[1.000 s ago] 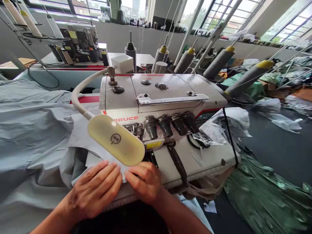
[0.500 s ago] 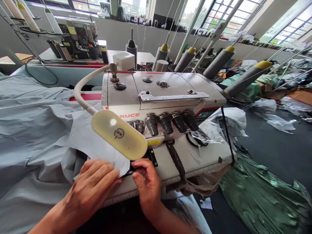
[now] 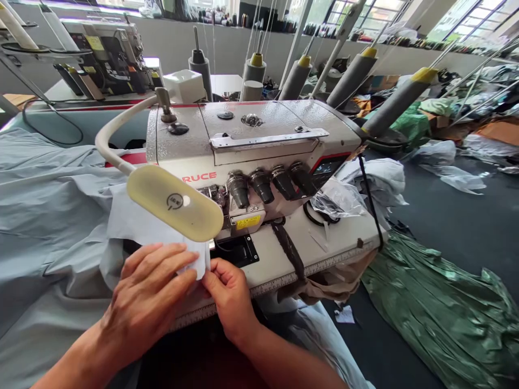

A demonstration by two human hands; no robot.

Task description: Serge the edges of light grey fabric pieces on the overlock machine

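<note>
My left hand (image 3: 148, 300) lies on a pale fabric piece (image 3: 140, 217), its fingers stretched out and pressing it down near the front edge. At the piece's right corner, my right hand (image 3: 230, 297) pinches the fabric edge between thumb and fingers. Both hands are in front of an overlock sewing machine (image 3: 259, 151). Its oval lamp head (image 3: 175, 202) hangs over the fabric and covers the needle area. A black plate (image 3: 239, 251) shows to the right of the fabric. Larger grey cloth (image 3: 48, 237) spreads out on the left.
Along the front edge of the machine table runs a measuring tape (image 3: 314, 267). Thread cones (image 3: 295, 77) stand behind the machine. A plastic bag (image 3: 343, 199) rests at its right side. Green cloth (image 3: 438, 297) lies at the right. Another sewing machine (image 3: 107, 56) stands at back left.
My right hand has moved left from the black plate and closed on the fabric's corner. My left hand has shifted slightly left. The view has turned, so the machine appears farther left and higher.
</note>
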